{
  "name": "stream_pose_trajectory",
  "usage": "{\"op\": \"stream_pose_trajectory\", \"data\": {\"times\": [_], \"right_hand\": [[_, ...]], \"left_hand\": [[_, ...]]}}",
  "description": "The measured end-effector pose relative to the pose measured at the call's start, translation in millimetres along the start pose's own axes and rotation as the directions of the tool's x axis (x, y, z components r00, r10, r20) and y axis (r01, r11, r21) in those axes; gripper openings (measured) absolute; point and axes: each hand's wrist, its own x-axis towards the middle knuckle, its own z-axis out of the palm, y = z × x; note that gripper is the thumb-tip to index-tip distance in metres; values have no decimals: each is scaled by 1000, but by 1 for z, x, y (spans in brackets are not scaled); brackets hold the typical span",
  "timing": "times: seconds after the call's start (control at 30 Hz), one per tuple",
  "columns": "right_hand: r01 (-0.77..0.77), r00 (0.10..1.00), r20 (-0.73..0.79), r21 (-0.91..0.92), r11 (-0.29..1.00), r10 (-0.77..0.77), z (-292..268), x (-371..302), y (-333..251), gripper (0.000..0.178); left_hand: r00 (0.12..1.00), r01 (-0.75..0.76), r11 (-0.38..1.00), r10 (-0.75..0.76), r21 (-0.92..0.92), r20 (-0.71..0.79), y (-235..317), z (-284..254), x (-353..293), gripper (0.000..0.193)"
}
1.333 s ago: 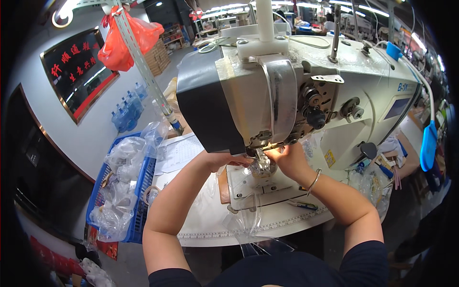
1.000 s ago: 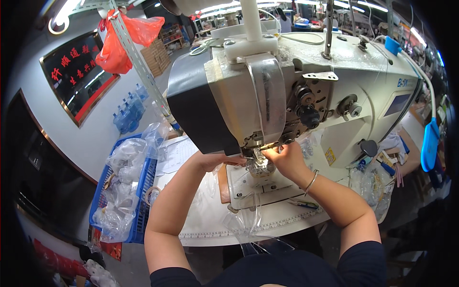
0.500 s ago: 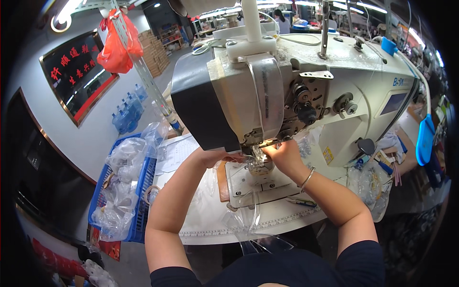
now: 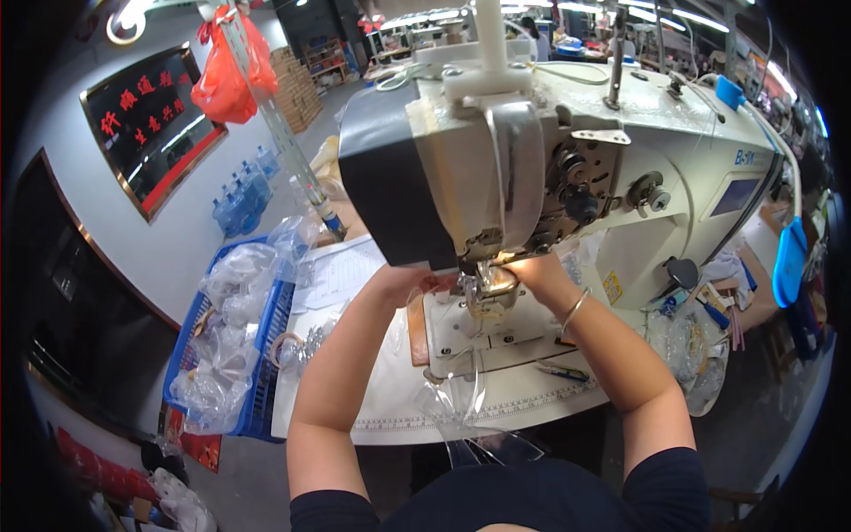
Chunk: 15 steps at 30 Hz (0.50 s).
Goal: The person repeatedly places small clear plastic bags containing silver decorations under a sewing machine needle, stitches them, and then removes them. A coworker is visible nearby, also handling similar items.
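Observation:
A large white sewing machine (image 4: 656, 133) with a dark end cover stands before me. My left hand (image 4: 413, 284) is left of the needle area, its fingers bent inward and partly hidden by the machine head. On the other side, my right hand (image 4: 537, 277) has its fingers closed beside the presser foot (image 4: 484, 282). A small tan, shiny rounded piece (image 4: 493, 303) sits under the foot between both hands. What the fingertips grip is too hidden to name. Clear plastic strips (image 4: 456, 397) hang from the sewing plate (image 4: 443, 335) over the table's front edge.
Left stands a blue basket (image 4: 263, 390) of clear plastic pieces. A tape roll (image 4: 285, 349) and papers (image 4: 332, 270) lie beside it. A small cutter (image 4: 563, 371) rests near the ruler strip (image 4: 496, 412). More plastic pieces (image 4: 691, 359) and tools lie at the right.
The view has shifted, so the machine appears farther right and a silvery clump shows beside my left forearm. Both hands stay at the needle area.

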Motion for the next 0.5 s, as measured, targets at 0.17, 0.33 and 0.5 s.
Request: {"op": "stream_pose_trajectory", "data": {"times": [0.17,0.33,0.5], "right_hand": [[-254,967,54,346,903,251,-13,-20,35,39],[-52,940,-311,284,957,143,-18,-85,54,36],[21,983,-184,85,996,-5,-24,-88,37,23]], "left_hand": [[997,-67,983,71,-172,21,-35,-12,-1,22],[936,-321,910,347,262,-59,6,12,4,32],[770,-477,818,565,320,-297,-22,-39,52,36]]}}
